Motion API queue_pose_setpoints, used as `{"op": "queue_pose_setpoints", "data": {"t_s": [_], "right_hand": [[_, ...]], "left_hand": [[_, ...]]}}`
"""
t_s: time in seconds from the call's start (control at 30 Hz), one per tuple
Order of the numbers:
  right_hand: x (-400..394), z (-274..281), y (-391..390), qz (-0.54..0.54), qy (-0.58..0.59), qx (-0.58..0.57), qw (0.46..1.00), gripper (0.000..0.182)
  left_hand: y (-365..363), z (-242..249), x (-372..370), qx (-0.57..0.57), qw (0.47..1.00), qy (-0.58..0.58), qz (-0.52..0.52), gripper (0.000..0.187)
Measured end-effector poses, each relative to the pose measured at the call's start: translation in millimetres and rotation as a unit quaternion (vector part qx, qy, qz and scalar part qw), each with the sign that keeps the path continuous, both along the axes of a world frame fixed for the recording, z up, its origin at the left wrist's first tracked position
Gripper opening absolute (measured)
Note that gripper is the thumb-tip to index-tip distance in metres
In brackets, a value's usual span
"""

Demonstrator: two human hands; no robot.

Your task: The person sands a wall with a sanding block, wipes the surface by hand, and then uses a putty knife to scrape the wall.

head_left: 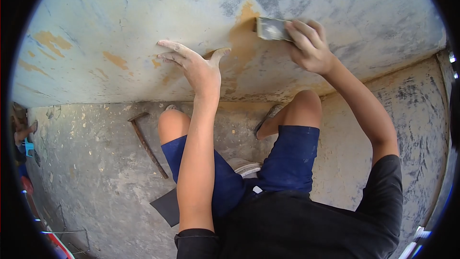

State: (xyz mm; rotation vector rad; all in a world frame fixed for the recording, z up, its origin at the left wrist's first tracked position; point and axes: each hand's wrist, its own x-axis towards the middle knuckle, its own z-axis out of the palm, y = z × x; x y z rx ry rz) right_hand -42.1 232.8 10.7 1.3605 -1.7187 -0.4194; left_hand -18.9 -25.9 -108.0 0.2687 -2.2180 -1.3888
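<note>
Grey and scuffed, the block point(274, 29) was at the wall point(143, 14), gripped at its right end by your right hand point(309, 50). Its long axis ran nearly level across the view, the free end pointing left (tipped slightly up) beside an orange patch point(243, 31). Your left hand point(199, 67) was open, fingers spread, near that patch; whether its palm pressed the wall, you couldn't tell. A hammer point(148, 145) lay on the floor point(105, 163), head toward the wall, and your left forearm partly hid a dark sheet point(165, 208).
</note>
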Motion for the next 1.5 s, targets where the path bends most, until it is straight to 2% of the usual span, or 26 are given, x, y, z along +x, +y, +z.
{"op": "queue_pose_setpoints", "data": {"t_s": [0.1,0.2,0.23,0.3,0.37,0.47,0.57,0.63,0.73,0.77,0.87,0.97,1.13,1.23,1.33,1.4,1.5], "right_hand": [[-17.3,-9.3,-78.1,0.052,-0.005,-0.026,0.998,0.031],[-32.1,-25.4,-113.2,0.069,0.025,-0.022,0.997,0.033],[-28.2,-19.5,-101.8,0.052,0.0,0.017,0.998,0.032],[-17.9,-10.0,-64.3,0.028,0.048,0.025,0.998,0.026],[-5.3,-4.3,-11.0,0.014,0.021,0.024,0.999,0.026],[5.8,6.0,16.7,-0.007,0.0,0.006,1.0,0.026],[-3.2,9.2,-34.2,0.009,0.014,0.027,1.0,0.023],[-21.2,-8.9,-78.2,0.053,-0.001,-0.009,0.999,0.033],[-24.3,-11.1,-97.9,0.049,-0.004,-0.001,0.999,0.035],[-22.5,-9.6,-81.1,0.041,-0.02,0.032,0.998,0.033],[0.2,9.4,-17.3,-0.001,0.003,0.032,0.999,0.027],[6.0,8.2,21.2,-0.013,0.002,0.004,1.0,0.031],[-19.3,-7.6,-78.5,0.051,0.014,-0.023,0.998,0.03],[-23.3,-15.8,-95.9,0.05,-0.017,-0.004,0.999,0.03],[-10.4,-11.0,-38.1,0.02,0.026,0.009,0.999,0.03],[5.1,-7.0,9.7,-0.014,-0.003,0.012,1.0,0.028],[5.4,-3.0,16.3,-0.006,0.008,-0.009,1.0,0.025]], "left_hand": [[-2.9,-3.7,-1.8,0.009,1.0,-0.004,-0.003,0.151],[-4.1,-12.6,-5.3,-0.021,1.0,0.017,-0.012,0.151],[-3.6,-7.7,-2.2,-0.008,1.0,0.006,-0.014,0.151],[-4.4,-0.4,-0.6,0.008,1.0,-0.006,-0.012,0.151],[-2.1,2.9,-1.2,-0.002,1.0,-0.009,0.001,0.151],[-0.8,4.8,0.3,0.005,1.0,-0.019,0.0,0.153],[-1.6,0.9,-1.0,0.003,1.0,0.002,-0.001,0.153],[-3.9,-8.0,-3.3,0.0,1.0,0.011,-0.002,0.153],[-2.9,-6.4,-1.4,0.005,1.0,0.021,-0.01,0.152],[-3.6,-5.2,-0.9,0.014,1.0,0.019,-0.01,0.152],[-2.3,-0.8,-1.0,0.001,1.0,0.004,0.0,0.153],[-1.9,-3.2,-2.2,-0.002,1.0,0.01,0.005,0.155],[-3.9,-11.0,-5.5,-0.006,1.0,0.019,0.006,0.156],[-2.4,-9.3,-3.6,-0.007,1.0,0.014,-0.001,0.157],[-4.5,-4.9,-3.4,-0.012,1.0,0.005,0.001,0.156],[-1.7,-3.5,-3.9,-0.015,1.0,0.005,0.001,0.156],[-1.5,-2.0,-3.6,-0.03,1.0,0.001,0.008,0.155]]}}
